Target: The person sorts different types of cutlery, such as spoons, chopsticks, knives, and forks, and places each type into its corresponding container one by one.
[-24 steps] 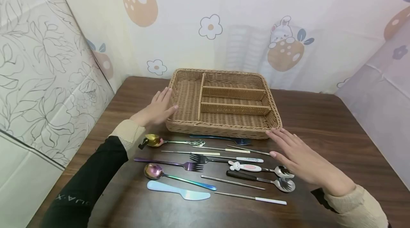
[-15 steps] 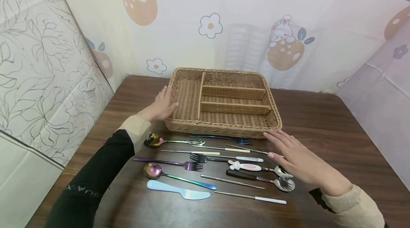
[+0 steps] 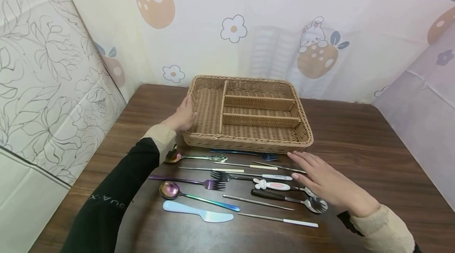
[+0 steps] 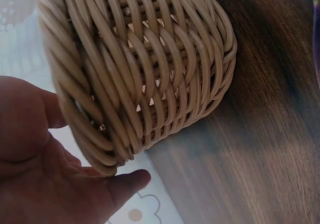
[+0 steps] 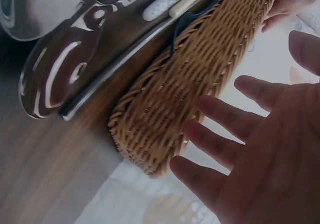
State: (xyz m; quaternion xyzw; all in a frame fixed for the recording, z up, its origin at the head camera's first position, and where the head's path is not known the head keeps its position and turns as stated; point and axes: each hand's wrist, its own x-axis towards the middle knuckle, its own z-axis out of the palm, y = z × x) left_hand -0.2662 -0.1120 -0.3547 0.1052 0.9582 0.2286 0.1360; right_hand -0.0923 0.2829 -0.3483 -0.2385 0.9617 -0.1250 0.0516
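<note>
A tan woven basket (image 3: 249, 142) with several compartments stands at the back of the table. My left hand (image 3: 183, 115) is at its left side, thumb over the rim and the other fingers along the outer wall; in the left wrist view, the left hand (image 4: 55, 179) straddles the rim. My right hand (image 3: 327, 182) hovers palm down near the front right corner, fingers spread and holding nothing. Beneath the right hand lie a rabbit-handled spoon (image 3: 275, 185) and a black-handled spoon (image 3: 268, 195). A blue fork (image 3: 245, 152) lies along the basket's front.
Cutlery covers the table before the basket: a gold spoon (image 3: 199, 158), a purple fork (image 3: 192, 182), a dark fork (image 3: 227, 176), a rainbow spoon (image 3: 199, 197), a pale blue knife (image 3: 199, 211) and several chopsticks (image 3: 263, 202). A patterned curtain (image 3: 249, 19) hangs behind.
My left hand has shifted right and closer to the basket, its sleeve now covering part of the gold spoon. The right hand has moved slightly left and down. Basket and cutlery stay put.
</note>
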